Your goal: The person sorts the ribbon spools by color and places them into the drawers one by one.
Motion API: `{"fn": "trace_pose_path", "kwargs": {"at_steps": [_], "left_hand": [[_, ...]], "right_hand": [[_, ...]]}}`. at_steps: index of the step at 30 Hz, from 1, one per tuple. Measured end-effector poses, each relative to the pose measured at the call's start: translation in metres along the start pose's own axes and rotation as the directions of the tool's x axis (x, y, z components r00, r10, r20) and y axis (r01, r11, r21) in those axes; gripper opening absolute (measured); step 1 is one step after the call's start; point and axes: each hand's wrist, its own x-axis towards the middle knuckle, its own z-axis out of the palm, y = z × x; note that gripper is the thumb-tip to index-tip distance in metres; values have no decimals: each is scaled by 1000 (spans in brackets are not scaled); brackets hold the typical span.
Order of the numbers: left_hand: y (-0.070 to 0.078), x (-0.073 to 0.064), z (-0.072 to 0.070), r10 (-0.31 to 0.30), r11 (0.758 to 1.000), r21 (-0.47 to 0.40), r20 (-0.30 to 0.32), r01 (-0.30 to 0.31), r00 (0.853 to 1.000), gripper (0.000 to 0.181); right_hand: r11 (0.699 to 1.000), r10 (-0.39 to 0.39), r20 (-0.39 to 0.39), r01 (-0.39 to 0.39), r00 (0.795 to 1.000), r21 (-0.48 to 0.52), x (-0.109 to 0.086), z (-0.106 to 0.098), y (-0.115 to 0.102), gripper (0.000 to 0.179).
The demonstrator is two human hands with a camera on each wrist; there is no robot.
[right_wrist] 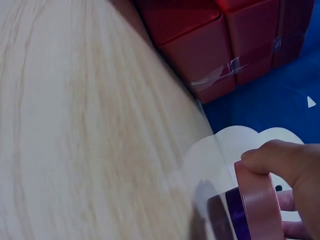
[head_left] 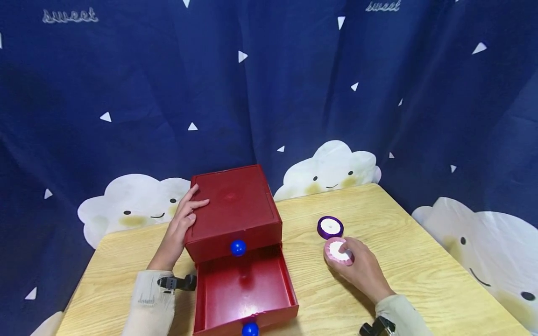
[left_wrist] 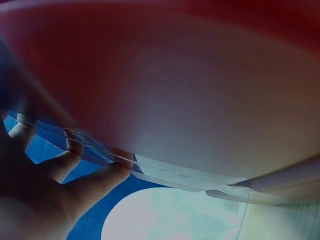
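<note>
A red two-drawer box (head_left: 235, 200) stands on the table with its lower drawer (head_left: 245, 284) pulled out, nothing inside it. My left hand (head_left: 180, 224) rests on the box's left upper edge, fingers spread over the top; the left wrist view shows the fingertips against its side. My right hand (head_left: 361, 266) pinches a pink ribbon roll (head_left: 338, 251) with a white centre, thumb on its face. Just behind lies a purple ribbon roll (head_left: 330, 227), also with a white centre. In the right wrist view, the pink roll (right_wrist: 257, 205) overlaps the purple one (right_wrist: 238, 215).
Blue ball knobs (head_left: 238, 248) sit on the drawer fronts. The wooden table (head_left: 420, 280) reaches back to a dark blue curtain (head_left: 294, 70) printed with clouds and triangles. Clear tape (right_wrist: 215, 75) runs along the box's side.
</note>
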Motion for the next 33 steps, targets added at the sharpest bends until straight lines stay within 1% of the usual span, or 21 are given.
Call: {"fn": "trace_pose_path", "kwargs": {"at_steps": [3,11,18,21,23,30,33], "left_hand": [[0,0,1,17,1000,-6,-3,-17,1000,41],[1,-1,0,11,1000,-3,-3,-11,1000,40],[0,-1,0,15,1000,-7,5,-15,1000,40],[-2,-1,-1,7,1000,-14,6,-7,1000,40],[-4,-2,-1,5,1000,-16,4,-5,1000,40],[-24,1,-4,33,999,-14,1,-33,999,39],[-27,1,-4,35,999,-12,-3,-35,999,39]], "right_hand": [[1000,6,9,-6,1000,7,-2,-4,-5,37],[997,-69,-1,69,998,30,-1,-10,-18,38],[998,-53,13,52,999,29,-3,-17,-33,36],[996,-78,11,78,997,48,-3,-21,-39,36],[994,-97,6,97,995,52,-3,-23,-42,35],[991,-132,-20,133,991,34,-4,-27,-50,34],[988,-146,-19,147,989,48,-4,-30,-54,34]]}}
